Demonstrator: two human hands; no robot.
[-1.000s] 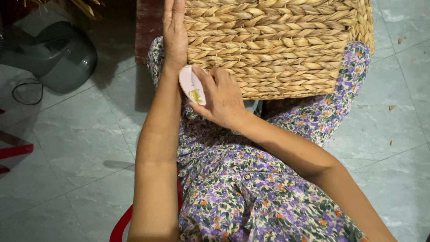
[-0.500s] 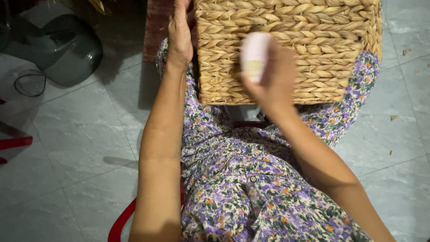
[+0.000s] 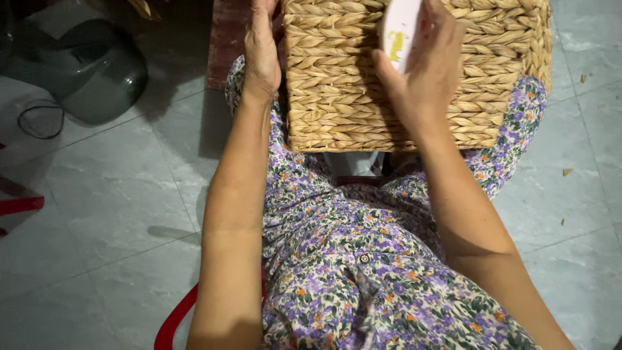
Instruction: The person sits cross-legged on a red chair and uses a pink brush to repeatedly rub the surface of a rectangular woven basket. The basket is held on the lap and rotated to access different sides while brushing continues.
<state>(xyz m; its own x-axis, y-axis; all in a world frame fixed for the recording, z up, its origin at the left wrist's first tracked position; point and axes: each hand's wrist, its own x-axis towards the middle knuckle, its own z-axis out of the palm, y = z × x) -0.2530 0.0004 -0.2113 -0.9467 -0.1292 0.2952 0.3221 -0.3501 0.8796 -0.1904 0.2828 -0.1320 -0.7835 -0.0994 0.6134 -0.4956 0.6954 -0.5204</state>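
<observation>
A woven straw basket [image 3: 414, 71] filled the upper centre and upper right of the frame, resting on the lap of a person seated in a purple floral dress [image 3: 369, 272]. The left hand [image 3: 261, 55] lay flat against the basket's left wall in the upper middle of the frame, fingers pressed together and pointing up out of view, apparently to brace the basket so it would not slide off the knees. The right hand [image 3: 427, 68] was raised in front of the basket's near face, near the top edge of the frame, pinching a small pale pink oval object [image 3: 398, 32] between the thumb on its left side and the fingers curled round its right side (its kind could not be told; it bore a yellowish mark). The pink object was held upright, close against the weave, with its upper end cut off by the frame edge, so whether it touched the basket could not be told.

At the upper left stood a dark rounded appliance base [image 3: 91, 71] on the grey tiled floor [image 3: 116, 214], with a dark cord [image 3: 40, 120] looped just below it. A red curved chair edge [image 3: 175, 317] showed at the lower left beside the left forearm, and small scraps of straw [image 3: 567, 172] lay on the tiles at the right.
</observation>
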